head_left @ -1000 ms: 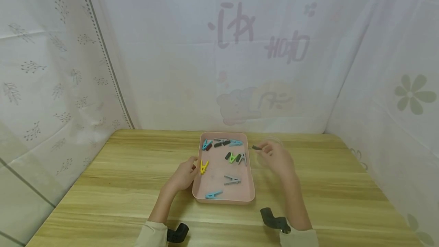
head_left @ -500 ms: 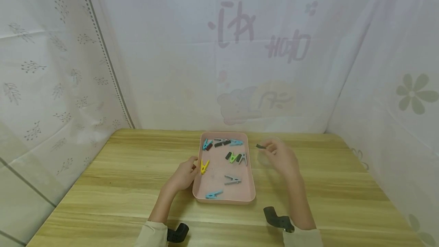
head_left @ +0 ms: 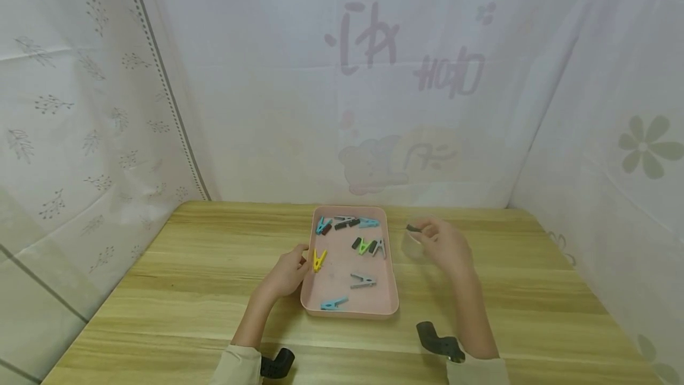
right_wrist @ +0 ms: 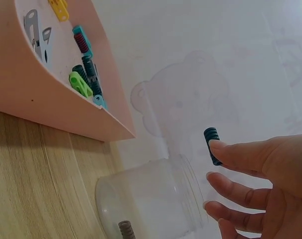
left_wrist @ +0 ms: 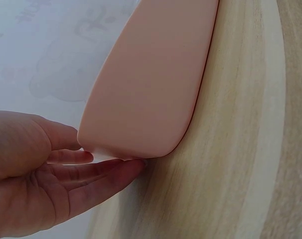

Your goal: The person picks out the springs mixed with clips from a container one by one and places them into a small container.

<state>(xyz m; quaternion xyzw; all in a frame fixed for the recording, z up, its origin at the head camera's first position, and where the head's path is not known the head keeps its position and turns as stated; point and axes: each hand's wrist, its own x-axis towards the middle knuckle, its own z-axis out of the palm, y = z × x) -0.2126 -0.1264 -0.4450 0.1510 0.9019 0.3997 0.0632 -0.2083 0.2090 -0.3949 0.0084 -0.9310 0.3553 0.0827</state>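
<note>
A pink tray (head_left: 350,315) holds clothespins in several colours and dark ribbed pieces. At its left side my left hand (head_left: 287,271) grips the edge, its fingers (left_wrist: 108,186) against the wall and one fingertip hidden behind the rim. To the right of the tray, my right hand (head_left: 446,248) pinches a small dark green ribbed cylinder (right_wrist: 212,146) between thumb and forefinger, the other fingers loosely spread. That cylinder is held above the mouth of a clear jar (right_wrist: 146,196). Another ribbed cylinder (right_wrist: 126,230) shows in the jar.
Inside the tray lie a yellow clothespin (head_left: 318,261), a grey clothespin (head_left: 363,280), a light blue clothespin (head_left: 333,303) and a green clothespin (head_left: 365,246). The wooden table (head_left: 214,278) ends at pale patterned curtains (head_left: 256,106) behind and at both sides.
My right hand has moved right, away from the tray and over the jar, with the ribbed cylinder still pinched. My left hand and the tray look nearly unchanged.
</note>
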